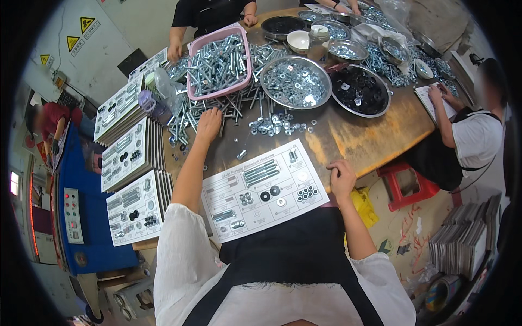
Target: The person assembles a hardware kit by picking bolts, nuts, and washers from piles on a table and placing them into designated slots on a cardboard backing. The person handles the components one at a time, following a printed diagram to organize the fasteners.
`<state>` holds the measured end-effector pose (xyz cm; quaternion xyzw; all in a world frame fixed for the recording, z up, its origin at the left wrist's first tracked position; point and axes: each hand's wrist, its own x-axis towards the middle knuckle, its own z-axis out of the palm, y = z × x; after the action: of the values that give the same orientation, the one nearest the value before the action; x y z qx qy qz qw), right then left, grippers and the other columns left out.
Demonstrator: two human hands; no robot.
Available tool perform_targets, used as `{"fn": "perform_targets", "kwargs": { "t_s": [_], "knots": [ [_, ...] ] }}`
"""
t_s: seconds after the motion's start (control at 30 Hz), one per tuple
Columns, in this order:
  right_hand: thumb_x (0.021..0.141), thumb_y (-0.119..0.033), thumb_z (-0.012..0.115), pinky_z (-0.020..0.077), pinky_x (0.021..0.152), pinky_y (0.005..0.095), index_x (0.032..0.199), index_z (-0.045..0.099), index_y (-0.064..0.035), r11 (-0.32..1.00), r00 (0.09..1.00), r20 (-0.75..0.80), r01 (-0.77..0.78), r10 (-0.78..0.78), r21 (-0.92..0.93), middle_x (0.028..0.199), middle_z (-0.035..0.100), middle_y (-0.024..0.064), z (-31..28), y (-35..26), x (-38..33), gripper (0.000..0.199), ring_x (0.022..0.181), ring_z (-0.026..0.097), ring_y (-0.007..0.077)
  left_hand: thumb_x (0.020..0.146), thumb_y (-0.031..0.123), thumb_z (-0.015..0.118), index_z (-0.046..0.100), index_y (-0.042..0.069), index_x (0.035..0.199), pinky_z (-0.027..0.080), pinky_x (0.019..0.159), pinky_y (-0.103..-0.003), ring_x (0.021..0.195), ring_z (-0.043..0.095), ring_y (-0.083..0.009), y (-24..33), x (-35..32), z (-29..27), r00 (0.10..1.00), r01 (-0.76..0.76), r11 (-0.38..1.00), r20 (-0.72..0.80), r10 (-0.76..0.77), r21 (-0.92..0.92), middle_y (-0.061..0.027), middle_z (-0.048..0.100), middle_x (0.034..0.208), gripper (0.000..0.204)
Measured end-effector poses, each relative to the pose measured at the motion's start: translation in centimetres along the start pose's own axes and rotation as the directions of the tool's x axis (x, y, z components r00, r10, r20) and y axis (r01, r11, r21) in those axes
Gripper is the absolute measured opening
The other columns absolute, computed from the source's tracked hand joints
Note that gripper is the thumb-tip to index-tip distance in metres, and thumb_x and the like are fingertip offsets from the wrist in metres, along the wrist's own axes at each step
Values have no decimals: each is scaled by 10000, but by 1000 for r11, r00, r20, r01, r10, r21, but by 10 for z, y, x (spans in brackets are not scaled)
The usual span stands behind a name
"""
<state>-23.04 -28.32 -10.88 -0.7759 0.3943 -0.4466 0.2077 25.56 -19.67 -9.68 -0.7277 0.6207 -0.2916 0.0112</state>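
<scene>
My left hand reaches to the near edge of a heap of loose silver bolts, fingers bent down and together at the bolts. What they grip, if anything, is hidden. My right hand rests at the table's near edge, its fingers curled in and its palm out of sight. Between my forearms lies a white printed card with hardware pictures, tilted slightly and lapping over the table edge. Beyond it, small nuts lie scattered on the worn wooden table.
A pink basket of bolts stands on the heap. Right of it are a steel bowl of washers and another bowl of black rings. Card stacks stand left. Co-workers sit opposite and right, near a red stool.
</scene>
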Motion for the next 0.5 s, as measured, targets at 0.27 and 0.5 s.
{"fn": "perform_targets", "kwargs": {
  "t_s": [0.27,0.5],
  "knots": [
    [735,19,575,500,688,349,722,643,-74,1000,1000,-4,-10,10,-11,804,632,82,0,3,-3,117,795,630,276,823,258,653,642,36,908,545,636,-406,808,688,-299,39,13,0,866,431,898,320,-385,-87,-137,674,897,238],
    [746,24,564,492,675,334,704,643,-64,1000,999,-29,25,-25,-11,785,631,95,-2,1,-1,126,765,633,281,855,128,547,738,97,838,552,647,-379,841,713,-266,54,37,-11,771,504,863,436,-465,30,-131,721,902,195]
  ]
}}
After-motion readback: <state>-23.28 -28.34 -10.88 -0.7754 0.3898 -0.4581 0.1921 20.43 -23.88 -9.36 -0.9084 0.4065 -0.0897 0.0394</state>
